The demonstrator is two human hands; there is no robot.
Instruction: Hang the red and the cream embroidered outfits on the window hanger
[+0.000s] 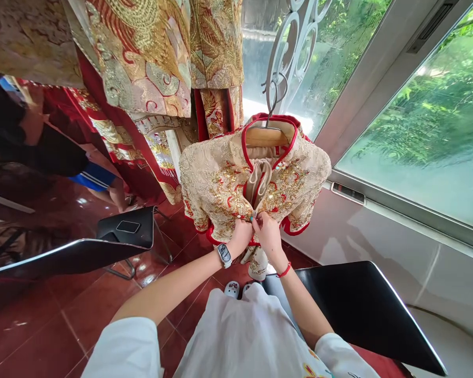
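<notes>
A cream jacket (pixel 213 173) with gold sequin embroidery and red piping hangs on a wooden hanger (pixel 266 137) in front of me. Its collar stands apart, with a thin cord tied in a bow (pixel 262 176) below it. My left hand (pixel 242 234) is closed on the jacket's front edge near the hem. Beside it, nearly touching, my right hand (pixel 266 231) pinches the opposite edge, where the front opening narrows to a point. A small turquoise spot shows between the fingertips. Whether they grip a fastener or only the cloth edge is hidden.
More embroidered garments (pixel 142 58) hang at the upper left. A black chair (pixel 347 304) stands at my right, another chair (pixel 130 228) with a phone-like dark object on the left. A window (pixel 425 121) with a metal frame is on the right. Another person's leg (pixel 114 191) shows at left.
</notes>
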